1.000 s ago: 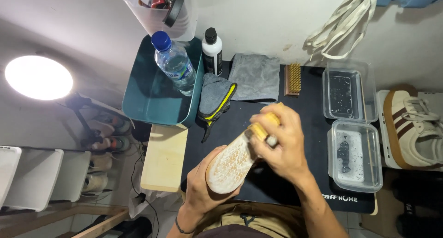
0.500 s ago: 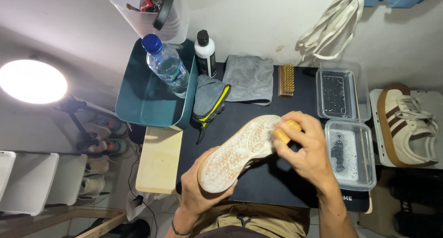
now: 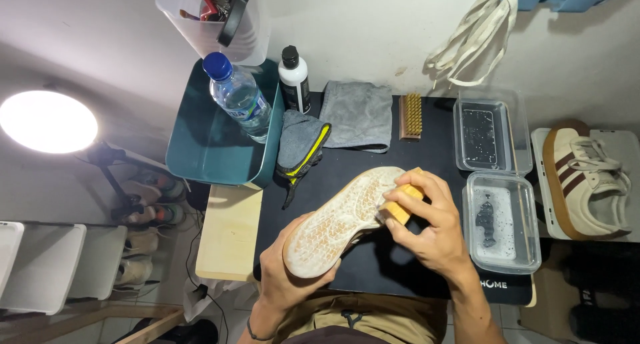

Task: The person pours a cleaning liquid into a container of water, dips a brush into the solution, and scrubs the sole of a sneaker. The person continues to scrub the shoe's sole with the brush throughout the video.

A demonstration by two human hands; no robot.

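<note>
The right hand point(image 3: 430, 227) grips a small wooden brush point(image 3: 401, 206), fingers curled over its top, and presses it against the sole of a shoe point(image 3: 343, 221). The left hand point(image 3: 283, 277) clasps that shoe from below at its near end, thumb and fingers wrapped round the edge. The shoe is turned sole-up and slants from the left hand, low and near the body, up and away to the right hand, above a black mat point(image 3: 373, 264). Its sole is pale cream with a fine patterned tread, tinged brownish at the near end; the brush meets it near the far end, on the right edge.

The mat covers the table top. At its left stands a deep teal tub point(image 3: 207, 151) with a clear water bottle point(image 3: 237, 97), blue-capped, leaning in it. On the right, beyond the mat, a second shoe point(image 3: 587, 181) lies on its side, cream with dark stripes and a brown sole edge. Two clear plastic trays point(image 3: 500, 224) sit between it and the right hand. A grey cloth point(image 3: 357, 114) lies at the mat's far edge, a darker cloth with yellow trim point(image 3: 300, 144) just beside the tub. A white bottle with a black cap point(image 3: 293, 81) stands by the tub, and a wooden bristle brush point(image 3: 412, 116) lies next to the grey cloth.
</note>
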